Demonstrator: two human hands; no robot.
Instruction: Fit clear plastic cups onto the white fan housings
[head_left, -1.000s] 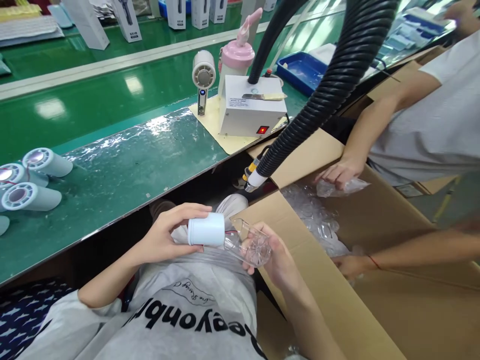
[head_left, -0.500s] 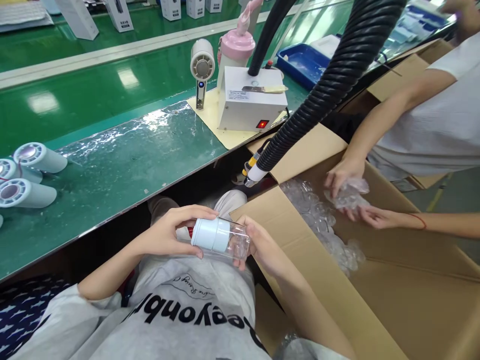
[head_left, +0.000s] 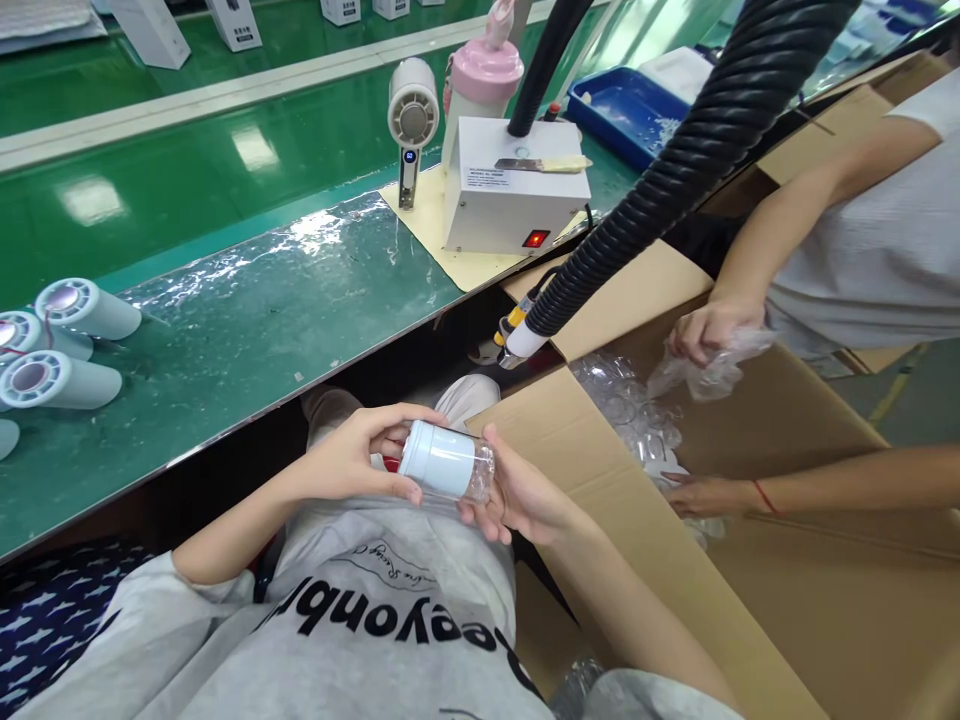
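Over my lap I hold a white cylinder (head_left: 439, 459) that sits inside a clear plastic cover (head_left: 480, 474). My left hand (head_left: 352, 455) grips the white end with thumb and fingers. My right hand (head_left: 517, 495) cups the clear cover from the right and below. Both hands are closed on the same piece.
Three white cylinders (head_left: 71, 340) lie at the left on the green bench (head_left: 247, 320). A white box with a red switch (head_left: 510, 200), a black ribbed hose (head_left: 675, 160) and a small upright fan (head_left: 412, 115) stand behind. Another person's hands (head_left: 709, 325) handle clear parts in a cardboard carton (head_left: 787, 560).
The clear cover, held apart in my right hand a second ago, has slid over the white cylinder. The other person's hands moved about inside the carton.
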